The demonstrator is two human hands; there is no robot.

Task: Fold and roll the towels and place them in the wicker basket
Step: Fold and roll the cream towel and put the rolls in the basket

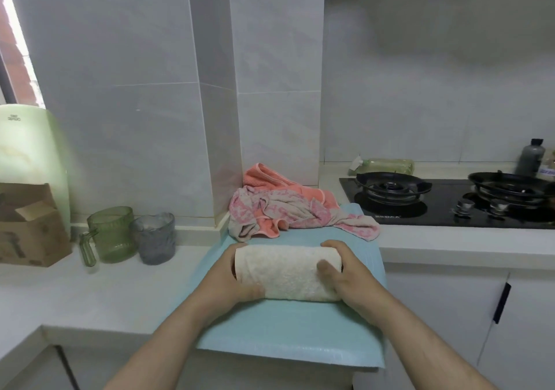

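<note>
Two bare arms reach in from the bottom. The left hand (229, 274) wraps round the left end of a rolled cream towel (285, 272). Its fingers curl over the far side of the roll. The right hand (348, 269) grips the right end, with the thumb on the front of the roll and the fingers bent over the back. So both hands are closed round the same towel.

The towel is rolled into a fat tube and lies sideways. It sits on a light blue mat (285, 335), about in the middle. The mat lies on a white counter (90, 293) and hangs over the front edge.

To the right, under the counter, is a white cupboard door with a black handle (502, 302).

Just behind the roll, at the far end of the mat, is a messy pile of towels (288, 212). One is orange-pink and one is pink and tan. They are not folded, and they lie against the tiled wall corner.

On the left of the counter stand a green glass mug (112, 233) and a grey glass cup (154, 238), side by side. Left of them is a brown cardboard box (30, 227).

On the right is a black gas stove (444, 206) with two burners. Behind it a clear bottle (387, 166) lies on its side, and a dark bottle (533, 156) stands up near the wall.
</note>
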